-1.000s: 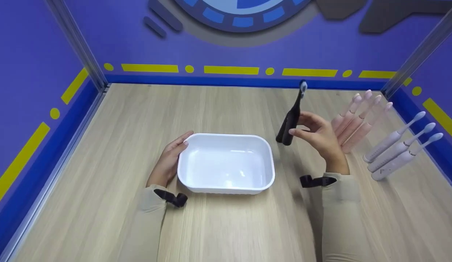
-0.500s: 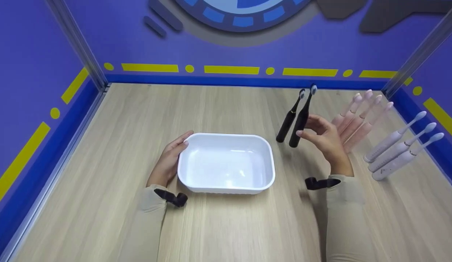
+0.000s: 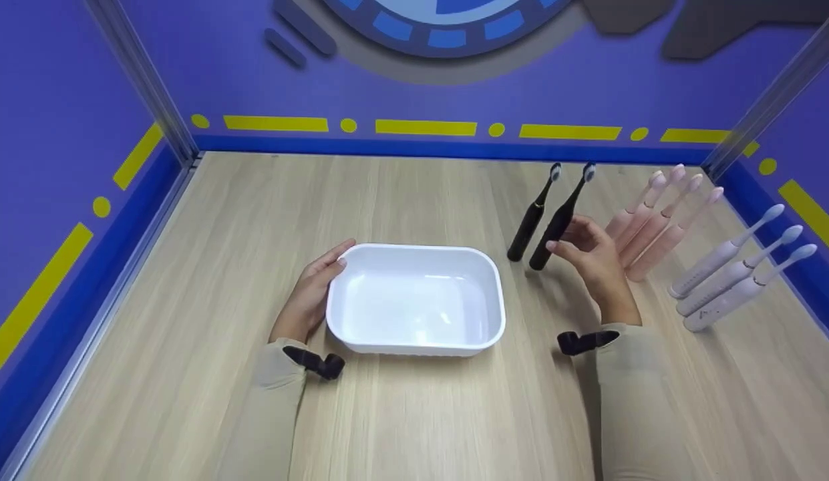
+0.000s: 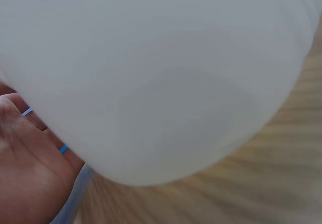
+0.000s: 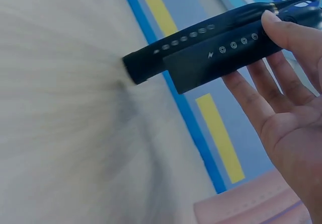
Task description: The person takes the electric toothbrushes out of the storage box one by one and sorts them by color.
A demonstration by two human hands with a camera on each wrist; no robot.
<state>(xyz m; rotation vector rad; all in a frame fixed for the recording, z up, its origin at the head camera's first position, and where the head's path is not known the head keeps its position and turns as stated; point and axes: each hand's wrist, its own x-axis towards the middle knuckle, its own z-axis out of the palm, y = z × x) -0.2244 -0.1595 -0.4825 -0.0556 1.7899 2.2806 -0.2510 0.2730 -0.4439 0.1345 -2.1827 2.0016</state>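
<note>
A white rectangular basin [image 3: 414, 300] rests on the table, its inside bare. My left hand [image 3: 309, 294] holds its left side, thumb at the rim and fingers along the outer wall. In the left wrist view, the basin's outer wall [image 4: 166, 98] fills most of the picture beside the palm [image 4: 30, 168]. My right hand [image 3: 594, 264] pinches a black electric toothbrush [image 3: 553, 230] by its handle between thumb and fingers, head upward. A second black electric toothbrush [image 3: 526, 230] stands upright just left of it. Buttons show on both black handles in the right wrist view.
Several pink electric toothbrushes [image 3: 658, 242] stand in a row beyond the right hand. Three pale lilac electric toothbrushes [image 3: 725, 297] stand farther right. The wooden table [image 3: 267, 207] is bounded by blue-purple panels [image 3: 427, 100] at the back and sides.
The right hand's black toothbrush, earlier overlapping the other black one, has moved right and slightly lower, so the two now stand apart. The left hand and basin have stayed put.
</note>
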